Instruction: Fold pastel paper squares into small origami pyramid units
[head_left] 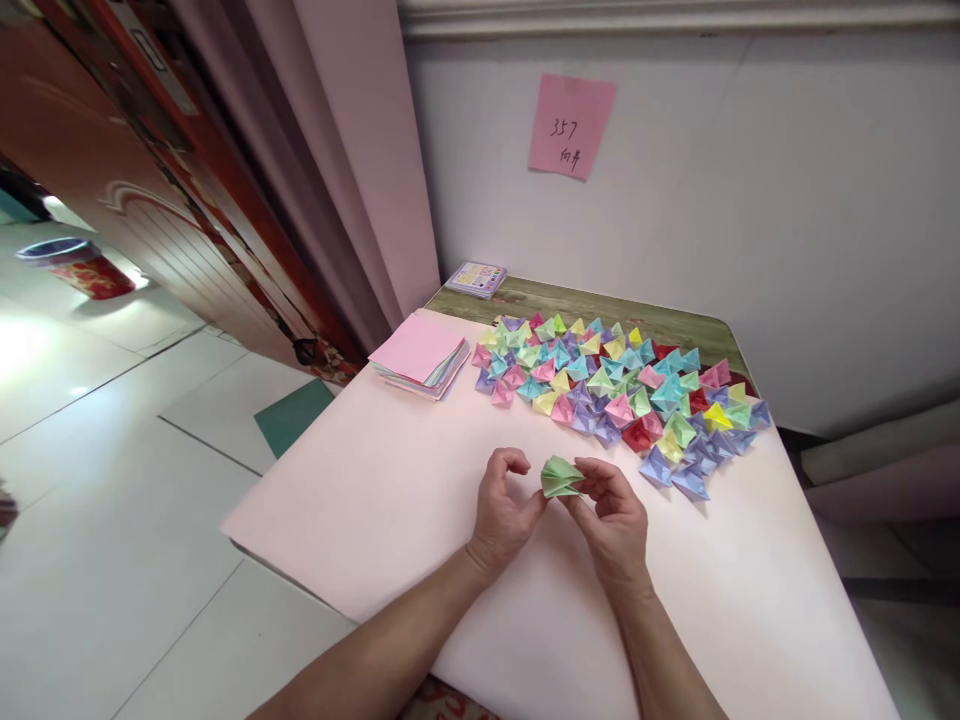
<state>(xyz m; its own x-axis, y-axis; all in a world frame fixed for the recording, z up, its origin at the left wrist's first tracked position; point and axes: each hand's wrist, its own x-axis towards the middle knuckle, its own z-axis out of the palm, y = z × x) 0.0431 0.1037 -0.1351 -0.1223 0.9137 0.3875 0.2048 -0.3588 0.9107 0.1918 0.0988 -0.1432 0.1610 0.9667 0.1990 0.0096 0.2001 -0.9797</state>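
A small green folded paper [561, 477] is held up between my two hands, above the table's front half. Its pleated layers fan out toward the top. My left hand [507, 512] has its thumb against the paper's lower left edge, while its curled index finger stands off to the side. My right hand [613, 515] pinches the right side of the paper between thumb and fingers. Beyond the hands lies a wide spread of small folded paper pieces [600, 375] in blue, pink, green, yellow, red and purple. Left of them sits a stack of square paper sheets [418, 350], pink on top.
A pale pink cover [337, 490] lies over the wooden table [697, 330]. A packet [476, 279] rests at the back left corner. On the wall hangs a pink note [571, 127]. A curtain [360, 150], door [142, 180] and bin [86, 268] are to the left.
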